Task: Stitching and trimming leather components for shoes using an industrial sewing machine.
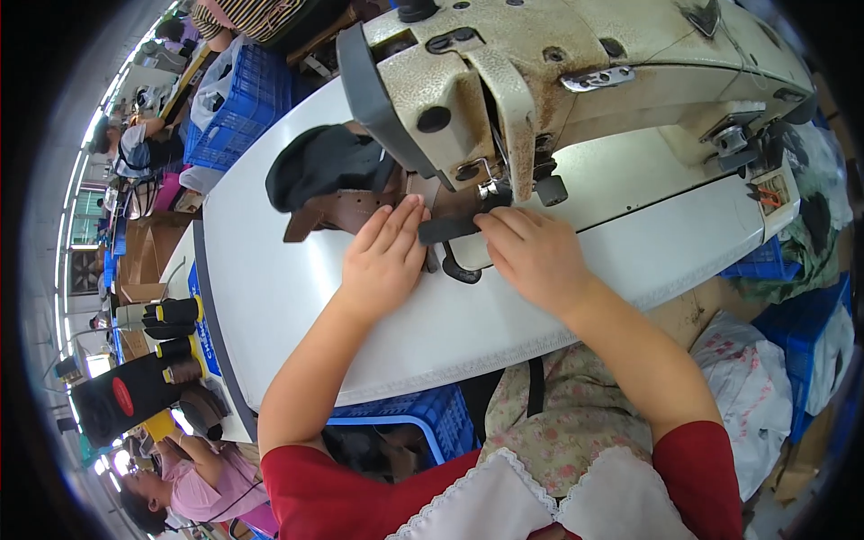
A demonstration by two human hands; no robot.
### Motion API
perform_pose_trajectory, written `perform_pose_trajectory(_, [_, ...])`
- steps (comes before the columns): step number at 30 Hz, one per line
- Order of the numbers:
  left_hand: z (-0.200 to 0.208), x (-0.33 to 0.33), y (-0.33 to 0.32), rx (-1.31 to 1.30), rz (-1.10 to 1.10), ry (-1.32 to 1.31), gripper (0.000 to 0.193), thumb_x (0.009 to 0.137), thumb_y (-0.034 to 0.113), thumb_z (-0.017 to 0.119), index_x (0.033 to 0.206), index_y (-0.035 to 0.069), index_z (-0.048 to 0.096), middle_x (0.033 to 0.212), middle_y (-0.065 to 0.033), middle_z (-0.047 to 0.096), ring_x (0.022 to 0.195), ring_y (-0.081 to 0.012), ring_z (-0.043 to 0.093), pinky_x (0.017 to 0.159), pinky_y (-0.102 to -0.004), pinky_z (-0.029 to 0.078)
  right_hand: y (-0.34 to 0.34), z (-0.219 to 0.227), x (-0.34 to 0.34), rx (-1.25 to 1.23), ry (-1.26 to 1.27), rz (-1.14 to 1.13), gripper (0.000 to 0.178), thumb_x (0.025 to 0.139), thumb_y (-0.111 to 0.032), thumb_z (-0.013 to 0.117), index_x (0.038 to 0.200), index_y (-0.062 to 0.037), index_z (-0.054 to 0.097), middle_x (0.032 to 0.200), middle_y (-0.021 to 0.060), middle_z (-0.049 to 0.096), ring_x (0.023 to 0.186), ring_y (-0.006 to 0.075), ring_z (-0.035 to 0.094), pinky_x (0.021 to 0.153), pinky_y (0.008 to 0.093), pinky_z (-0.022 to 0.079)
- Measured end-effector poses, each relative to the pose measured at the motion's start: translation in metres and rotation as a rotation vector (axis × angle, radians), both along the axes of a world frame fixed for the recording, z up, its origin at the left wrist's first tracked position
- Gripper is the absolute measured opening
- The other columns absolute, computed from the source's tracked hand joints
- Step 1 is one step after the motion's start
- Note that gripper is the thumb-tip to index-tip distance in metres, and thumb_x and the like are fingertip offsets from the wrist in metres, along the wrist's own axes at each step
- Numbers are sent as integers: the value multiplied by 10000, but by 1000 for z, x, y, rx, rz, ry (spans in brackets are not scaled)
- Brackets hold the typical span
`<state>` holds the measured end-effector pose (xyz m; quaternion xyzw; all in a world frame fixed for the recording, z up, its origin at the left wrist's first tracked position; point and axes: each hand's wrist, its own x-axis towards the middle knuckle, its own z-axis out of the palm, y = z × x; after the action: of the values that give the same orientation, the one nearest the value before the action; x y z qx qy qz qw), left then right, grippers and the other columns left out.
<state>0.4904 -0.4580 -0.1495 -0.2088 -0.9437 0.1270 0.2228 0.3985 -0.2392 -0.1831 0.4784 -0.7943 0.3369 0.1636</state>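
In front of me, a worn cream sewing machine [468,99] stands on a white table. Brown leather shoe-upper pieces [337,212] with a black lining [324,166] lie left of the needle and run under the presser foot [490,191]. My left hand [385,261] rests on the leather's near edge, fingers stretched out flat. Between my hands is a short dark strip [448,229]. My right hand [535,256] is bent beside the needle area, its fingertips closed on the strip's right end. Its thumb is partly hidden beneath the hand.
A black curved lever [461,266] sits on the table just before the strip. Blue crates [243,103] stand at the far left, and another blue crate [441,418] is below the table edge. Thread spools [180,310] are at left. A white sack [742,387] lies at right. Co-workers sit at left.
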Motion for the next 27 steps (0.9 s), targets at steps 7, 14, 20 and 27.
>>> perform_pose_trajectory(7, [1, -3, 3, 27, -100, -121, 308, 739, 108, 640, 1009, -30, 700, 1174, -158, 684, 1173, -271, 627, 1050, -396, 470, 1, -2, 5, 161, 53, 9, 276, 747, -126, 682, 1008, -37, 705, 1011, 42, 665, 992, 205, 633, 809, 356, 530])
perform_pose_trajectory(14, [4, -1, 5, 71, -118, -175, 346, 744, 117, 666, 1064, -14, 684, 1241, -150, 659, 1201, -278, 607, 1066, -420, 458, 0, -2, 12, 103, 29, -30, 275, 773, -128, 636, 1018, -22, 701, 1012, 58, 661, 1021, 219, 612, 859, 373, 499])
perform_pose_trajectory(20, [3, 0, 14, 69, -137, -179, 192, 785, 133, 705, 922, -1, 694, 1171, -167, 682, 1184, -297, 609, 1038, -426, 481, 1, -4, 12, 107, -8, -45, 278, 774, -86, 684, 1045, -26, 704, 1065, 66, 660, 1062, 247, 612, 905, 414, 480])
perform_pose_trajectory(27, [-7, 2, 25, 88, -105, -134, 150, 748, 150, 686, 808, 13, 691, 1125, -241, 682, 1139, -325, 632, 1030, -430, 485, 0, 0, 10, 66, 28, -97, 247, 755, -142, 678, 983, -47, 678, 1022, 59, 649, 1011, 229, 609, 936, 401, 439])
